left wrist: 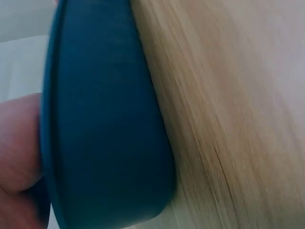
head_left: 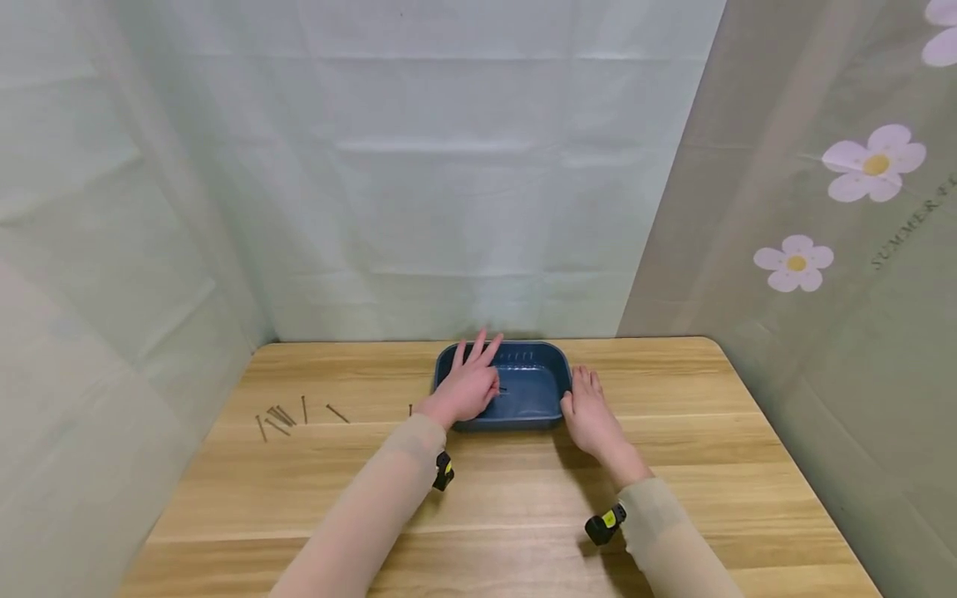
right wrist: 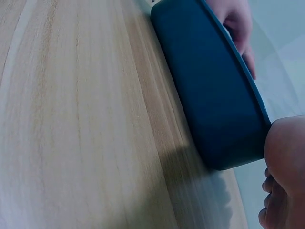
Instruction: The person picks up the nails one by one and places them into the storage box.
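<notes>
A dark blue rectangular tray (head_left: 516, 426) stands at the back middle of the table. My left hand (head_left: 469, 389) is over its left part, thumb and index finger pinched together and the other fingers spread straight. A thin dark screw (head_left: 503, 389) shows at that pinch, small in the head view. Along the tray's right side lies my right hand (head_left: 594, 419), fingers straight, its thumb touching the near right corner. In the right wrist view the tray's outer wall (right wrist: 209, 95) rests on the wood.
Several thin screws (head_left: 280, 415) lie scattered on the left of the wooden table (head_left: 508, 523). A single screw (head_left: 410, 409) lies just left of the tray, partly behind my left forearm. A pale curtain (head_left: 449, 208) hangs behind the table's back edge.
</notes>
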The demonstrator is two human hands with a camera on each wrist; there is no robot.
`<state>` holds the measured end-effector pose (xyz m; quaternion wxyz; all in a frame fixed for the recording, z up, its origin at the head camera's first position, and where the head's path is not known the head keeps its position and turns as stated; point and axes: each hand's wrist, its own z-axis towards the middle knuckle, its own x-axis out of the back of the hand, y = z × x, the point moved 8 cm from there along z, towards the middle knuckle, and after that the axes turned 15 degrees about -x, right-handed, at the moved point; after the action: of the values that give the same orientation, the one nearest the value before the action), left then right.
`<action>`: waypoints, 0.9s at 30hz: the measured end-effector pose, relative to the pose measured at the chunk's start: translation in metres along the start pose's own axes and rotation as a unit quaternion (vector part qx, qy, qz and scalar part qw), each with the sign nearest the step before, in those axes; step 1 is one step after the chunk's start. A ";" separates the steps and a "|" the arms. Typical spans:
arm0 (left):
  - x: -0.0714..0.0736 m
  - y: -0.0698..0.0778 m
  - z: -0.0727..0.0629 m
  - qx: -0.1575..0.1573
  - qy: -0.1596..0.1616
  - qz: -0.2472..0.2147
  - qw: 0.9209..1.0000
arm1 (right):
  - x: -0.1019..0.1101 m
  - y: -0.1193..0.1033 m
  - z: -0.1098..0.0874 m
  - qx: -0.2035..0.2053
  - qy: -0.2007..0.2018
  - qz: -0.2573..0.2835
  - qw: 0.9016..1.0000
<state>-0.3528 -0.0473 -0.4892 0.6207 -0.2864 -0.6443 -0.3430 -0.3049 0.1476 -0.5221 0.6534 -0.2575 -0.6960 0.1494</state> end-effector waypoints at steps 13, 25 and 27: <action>-0.011 -0.007 0.006 0.000 0.008 0.020 1.000 | -0.002 -0.005 0.007 0.011 0.006 0.004 1.000; 0.004 -0.017 -0.003 0.016 0.053 -0.025 0.998 | -0.002 -0.006 0.007 0.001 0.003 -0.016 1.000; 0.004 -0.017 -0.005 0.015 0.060 -0.035 0.997 | -0.004 -0.003 0.006 -0.006 -0.001 -0.018 1.000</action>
<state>-0.3633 -0.0618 -0.4872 0.6500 -0.2331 -0.6208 -0.3712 -0.3116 0.1433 -0.5246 0.6538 -0.2488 -0.7019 0.1343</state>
